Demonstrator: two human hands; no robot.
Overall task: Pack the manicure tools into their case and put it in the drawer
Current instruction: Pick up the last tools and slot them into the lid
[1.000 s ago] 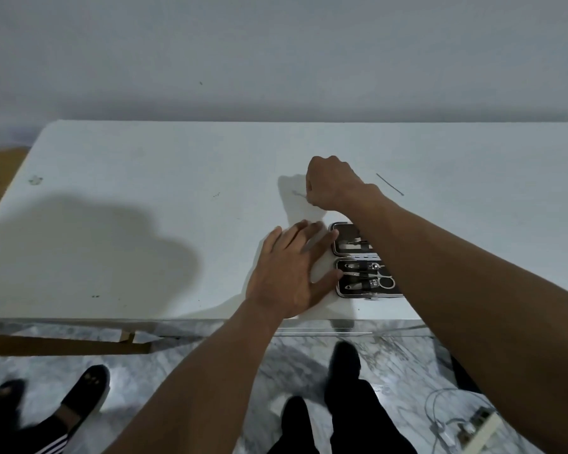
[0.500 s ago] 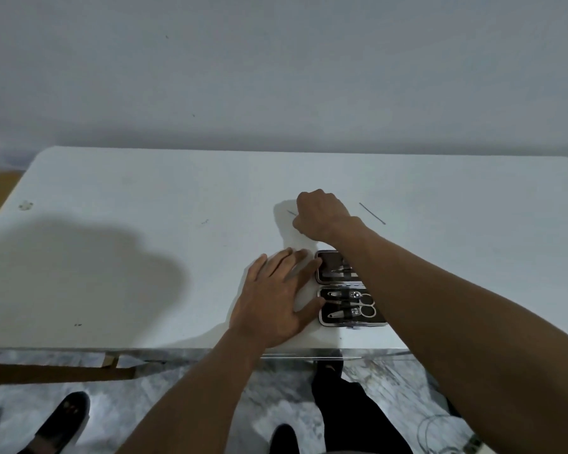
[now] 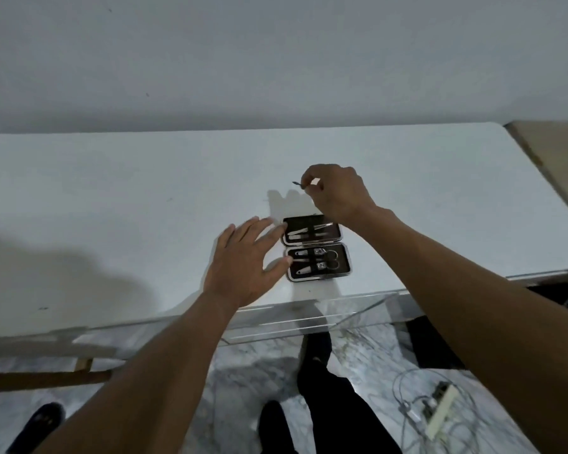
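A small dark manicure case (image 3: 316,248) lies open in two halves near the front edge of the white table (image 3: 112,208), with several metal tools strapped inside. My left hand (image 3: 243,263) rests flat beside the case's left side, fingers spread, fingertips touching its edge. My right hand (image 3: 335,191) hovers just behind the case, lifted off the table, pinching a thin metal tool (image 3: 297,184) between thumb and fingers; only its tip sticks out to the left.
A clear acrylic drawer (image 3: 309,319) juts out under the table's front edge below the case. A wall stands behind the table. Cables and a power strip (image 3: 440,411) lie on the marble floor at right. My legs are below.
My right hand has lifted the thin tool off the table; before, it was a fist pressed on the surface. The thin rod seen to its right is out of sight now. The view has shifted.
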